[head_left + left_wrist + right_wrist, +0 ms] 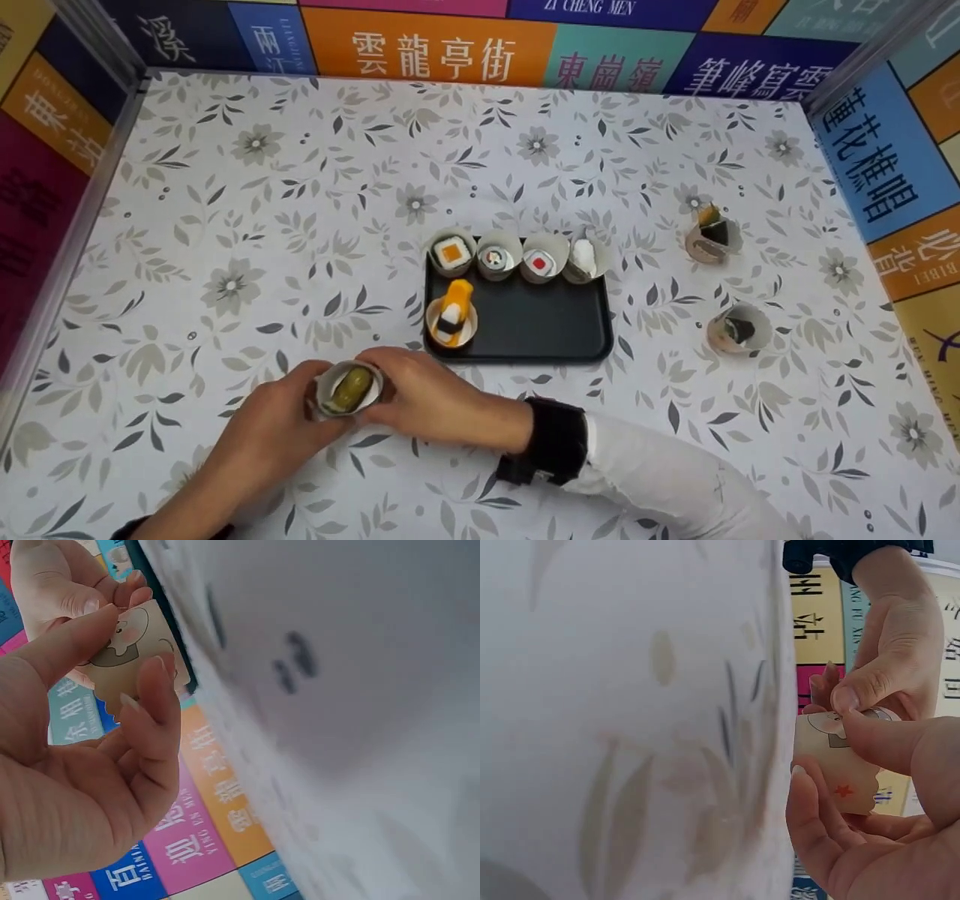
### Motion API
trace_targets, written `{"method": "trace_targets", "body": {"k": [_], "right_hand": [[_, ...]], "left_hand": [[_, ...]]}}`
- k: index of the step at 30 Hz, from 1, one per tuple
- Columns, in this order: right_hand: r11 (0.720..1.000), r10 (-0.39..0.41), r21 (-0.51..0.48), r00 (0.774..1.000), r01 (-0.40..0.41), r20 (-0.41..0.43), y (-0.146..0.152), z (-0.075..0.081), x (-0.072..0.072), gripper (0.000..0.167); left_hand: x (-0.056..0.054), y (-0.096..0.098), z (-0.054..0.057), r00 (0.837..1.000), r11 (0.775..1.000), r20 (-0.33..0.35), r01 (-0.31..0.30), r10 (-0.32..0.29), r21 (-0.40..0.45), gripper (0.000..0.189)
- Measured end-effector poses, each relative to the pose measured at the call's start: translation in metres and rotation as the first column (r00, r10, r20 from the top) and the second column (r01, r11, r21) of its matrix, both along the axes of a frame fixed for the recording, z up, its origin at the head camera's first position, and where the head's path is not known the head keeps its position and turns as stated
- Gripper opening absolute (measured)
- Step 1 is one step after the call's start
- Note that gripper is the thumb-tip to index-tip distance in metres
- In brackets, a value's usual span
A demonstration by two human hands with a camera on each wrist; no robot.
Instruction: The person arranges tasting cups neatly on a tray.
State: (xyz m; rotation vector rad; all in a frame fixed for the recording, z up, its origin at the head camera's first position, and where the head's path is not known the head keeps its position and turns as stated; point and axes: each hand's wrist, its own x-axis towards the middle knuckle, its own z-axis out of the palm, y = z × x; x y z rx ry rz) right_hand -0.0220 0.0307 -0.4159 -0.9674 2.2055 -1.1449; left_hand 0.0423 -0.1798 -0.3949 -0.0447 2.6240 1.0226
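Both hands hold one small paper cup low over the front left part of the table. Inside it lies a green-brown, oblong sushi-like piece. My left hand grips the cup from the left, and my right hand pinches it from the right. In the left wrist view, the cup wall shows a printed cartoon figure and a wavy edge. A red star marks the same cup in the right wrist view, with fingers and thumbs of both hands around it.
Right of the hands lies a black tray. Several sushi cups line its back edge, and a cup with a yellow-topped piece stands at its front left. Two more filled cups, one farther back and one nearer, stand at the right.
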Motion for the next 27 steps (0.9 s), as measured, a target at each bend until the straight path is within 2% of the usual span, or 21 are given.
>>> {"method": "trace_targets", "body": {"k": [2, 6, 10, 17, 21, 27], "right_hand": [[1.000, 0.002, -0.023, 1.000, -0.002, 0.010, 0.006, 0.007, 0.000, 0.047], [0.998, -0.024, -0.064, 1.000, 0.025, 0.010, 0.021, 0.022, -0.002, 0.053], [0.991, -0.080, -0.109, 0.997, 0.080, 0.002, 0.039, 0.029, -0.003, 0.055], [0.965, -0.193, -0.180, 0.981, 0.193, 0.014, 0.073, 0.038, -0.006, 0.057], [0.949, -0.249, -0.195, 0.968, 0.249, 0.024, 0.094, 0.045, -0.011, 0.061], [0.941, -0.306, -0.174, 0.949, 0.290, -0.073, 0.120, 0.052, -0.021, 0.061]], "left_hand": [[0.000, 0.004, 0.008, 1.000, 1.000, -0.006, 0.003, -0.003, 0.003, 0.056], [-0.004, 0.015, 0.022, 0.997, 1.000, -0.081, 0.019, -0.019, 0.005, 0.055], [-0.011, 0.030, 0.032, 0.985, 0.998, -0.161, 0.063, -0.062, -0.004, 0.053], [-0.032, 0.060, 0.042, 0.936, 0.988, -0.317, 0.150, -0.151, -0.027, 0.050], [-0.047, 0.078, 0.046, 0.923, 0.980, -0.333, 0.198, -0.193, -0.019, 0.053], [-0.070, 0.102, 0.048, 0.915, 0.969, -0.329, 0.248, -0.232, 0.009, 0.056]]}}
